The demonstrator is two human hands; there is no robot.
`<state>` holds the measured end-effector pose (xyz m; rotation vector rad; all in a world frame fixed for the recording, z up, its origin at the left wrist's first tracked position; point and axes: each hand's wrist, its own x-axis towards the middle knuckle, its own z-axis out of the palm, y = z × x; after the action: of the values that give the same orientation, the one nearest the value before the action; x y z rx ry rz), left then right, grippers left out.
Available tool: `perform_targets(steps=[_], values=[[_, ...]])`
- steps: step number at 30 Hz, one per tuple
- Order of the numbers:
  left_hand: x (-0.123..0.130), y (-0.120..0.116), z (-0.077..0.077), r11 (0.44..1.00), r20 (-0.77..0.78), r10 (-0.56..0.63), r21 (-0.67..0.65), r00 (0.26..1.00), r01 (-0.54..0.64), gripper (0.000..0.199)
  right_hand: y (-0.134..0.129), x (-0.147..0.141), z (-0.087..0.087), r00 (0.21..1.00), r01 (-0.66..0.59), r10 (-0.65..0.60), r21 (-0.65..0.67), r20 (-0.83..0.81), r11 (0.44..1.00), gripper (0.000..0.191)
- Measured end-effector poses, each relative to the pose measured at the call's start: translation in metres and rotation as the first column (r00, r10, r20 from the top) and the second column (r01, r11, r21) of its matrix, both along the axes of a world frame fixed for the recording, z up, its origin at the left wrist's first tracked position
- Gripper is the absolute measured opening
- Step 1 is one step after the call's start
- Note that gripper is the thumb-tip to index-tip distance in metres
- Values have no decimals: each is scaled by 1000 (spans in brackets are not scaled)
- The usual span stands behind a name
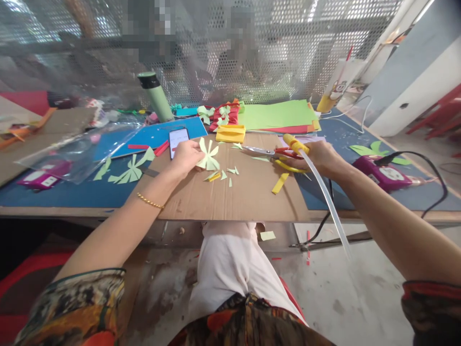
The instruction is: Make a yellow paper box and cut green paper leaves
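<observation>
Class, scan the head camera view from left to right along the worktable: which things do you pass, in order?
Purple device → green paper cut-outs → phone → left hand on a pale green paper fan → scissors → right hand → second purple device.

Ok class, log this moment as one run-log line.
left hand: holds green paper cutout | right hand: holds scissors | surface: cardboard sheet

Paper cutting on a cardboard sheet [230, 197]
The left hand [185, 156] pinches a pale green paper cutout [209, 156]; the right hand [319, 156] grips scissors [273, 154] and a clear tube [324, 192].
</observation>
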<state>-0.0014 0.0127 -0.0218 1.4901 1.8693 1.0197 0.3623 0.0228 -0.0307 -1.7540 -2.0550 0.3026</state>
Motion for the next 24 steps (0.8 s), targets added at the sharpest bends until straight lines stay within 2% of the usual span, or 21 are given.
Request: perform_targets(steps=[1,2,4,6,8,10,12,16,19,21,24], values=[[-4,-5,1,999,-222,15,50,975,-4,18,1,1,3,998,59,-59,-20,7,998,50],[-8,-11,2,994,-422,52,106,905,-8,22,2,0,6,994,107,-107,-34,10,994,48],[-13,-29,2,972,-663,84,218,744,84,27,4,-1,13,983,181,-181,-70,7,981,44],[-12,-48,1,973,-765,2,149,644,174,28,5,0,17,971,238,-240,-79,-13,968,44],[-6,-64,-2,969,-795,-176,-36,580,245,23,6,2,19,956,287,-291,-71,-49,955,44],[6,-72,-3,942,-788,-290,-135,543,307,20,7,6,18,942,318,-322,-51,-99,947,43],[20,-72,-5,919,-780,-339,-154,526,364,20,8,10,17,931,335,-335,-21,-144,942,43],[53,-44,-13,854,-762,-434,-179,480,488,20,11,15,14,911,350,-342,-4,-232,937,47],[84,-6,-24,832,-740,-443,-129,506,540,24,12,19,12,902,347,-335,-5,-272,938,48],[106,20,-30,789,-724,-458,-65,515,611,27,13,22,10,900,341,-324,8,-291,940,47],[132,42,-30,731,-642,-526,-6,559,682,26,16,28,6,887,335,-313,5,-340,942,41]])
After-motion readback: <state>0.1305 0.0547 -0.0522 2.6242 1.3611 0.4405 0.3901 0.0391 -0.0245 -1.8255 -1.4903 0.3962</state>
